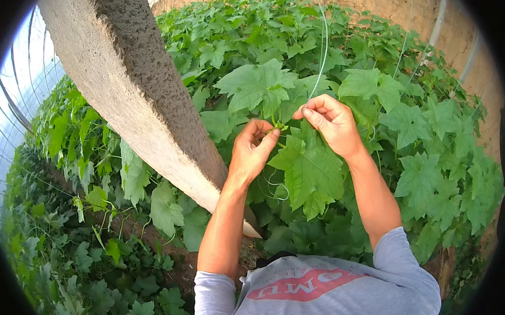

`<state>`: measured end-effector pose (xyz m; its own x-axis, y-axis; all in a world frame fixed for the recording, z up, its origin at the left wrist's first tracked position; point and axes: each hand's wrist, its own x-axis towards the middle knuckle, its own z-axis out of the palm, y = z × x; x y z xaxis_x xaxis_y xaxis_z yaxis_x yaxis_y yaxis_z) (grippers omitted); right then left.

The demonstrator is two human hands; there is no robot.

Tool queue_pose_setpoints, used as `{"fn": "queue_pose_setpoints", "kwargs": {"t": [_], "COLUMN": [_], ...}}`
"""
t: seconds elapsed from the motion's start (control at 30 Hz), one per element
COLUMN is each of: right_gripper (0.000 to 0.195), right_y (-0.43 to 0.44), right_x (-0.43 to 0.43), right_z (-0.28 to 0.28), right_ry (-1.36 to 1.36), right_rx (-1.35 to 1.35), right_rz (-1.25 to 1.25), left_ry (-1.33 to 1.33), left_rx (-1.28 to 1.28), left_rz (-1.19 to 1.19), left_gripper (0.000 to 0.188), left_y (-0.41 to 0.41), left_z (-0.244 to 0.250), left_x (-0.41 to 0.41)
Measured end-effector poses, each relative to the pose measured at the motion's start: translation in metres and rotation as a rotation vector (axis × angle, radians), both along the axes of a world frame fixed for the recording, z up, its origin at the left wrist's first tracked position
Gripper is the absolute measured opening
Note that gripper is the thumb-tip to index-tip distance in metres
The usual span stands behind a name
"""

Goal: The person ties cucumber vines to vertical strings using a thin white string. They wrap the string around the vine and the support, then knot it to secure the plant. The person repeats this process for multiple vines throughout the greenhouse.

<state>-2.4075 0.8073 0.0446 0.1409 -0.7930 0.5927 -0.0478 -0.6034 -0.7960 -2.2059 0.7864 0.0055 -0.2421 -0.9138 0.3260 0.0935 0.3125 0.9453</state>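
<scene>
Between thumb and fingers my left hand (254,147) pinches a green vine shoot tip (280,126) with small buds. Just right of it, my right hand (331,122) grips a pale green twine (324,48) that runs up out of the top of the view. A broad lobed leaf (308,167) hangs below and between both hands. Another large leaf (260,83) spreads just above the left hand. Loose curls of thin pale string or tendril (275,188) dangle beneath my left wrist. The stem below the shoot is mostly hidden by leaves.
A rough concrete post (148,90) slants down close to my left forearm. Dense vines (424,124) fill the right and far side, before an earthen wall (423,10). More vines grow at left, beside a translucent plastic greenhouse cover (17,91). Other twines (404,45) hang at right.
</scene>
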Motion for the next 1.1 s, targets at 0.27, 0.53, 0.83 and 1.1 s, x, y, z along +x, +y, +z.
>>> {"fn": "queue_pose_setpoints", "kwargs": {"t": [0.27, 0.53, 0.83, 1.1], "right_gripper": [0.008, 0.02, 0.024, 0.032], "right_y": [0.012, 0.021, 0.011, 0.014], "right_x": [0.005, 0.009, 0.009, -0.002], "right_z": [-0.017, -0.02, -0.006, 0.003], "right_ry": [0.03, 0.19, 0.44, 0.687], "right_rx": [-0.03, -0.04, -0.408, -0.273], "right_rz": [0.111, 0.136, -0.239, -0.225], "left_ry": [0.009, 0.035, -0.076, -0.181], "left_rx": [0.026, 0.09, 0.023, -0.154], "left_rz": [-0.054, -0.138, -0.008, -0.06], "left_gripper": [0.024, 0.021, 0.016, 0.019], "left_y": [-0.002, -0.001, -0.006, -0.006], "left_z": [-0.004, 0.002, 0.033, 0.054], "left_x": [-0.002, 0.001, -0.004, -0.006]}}
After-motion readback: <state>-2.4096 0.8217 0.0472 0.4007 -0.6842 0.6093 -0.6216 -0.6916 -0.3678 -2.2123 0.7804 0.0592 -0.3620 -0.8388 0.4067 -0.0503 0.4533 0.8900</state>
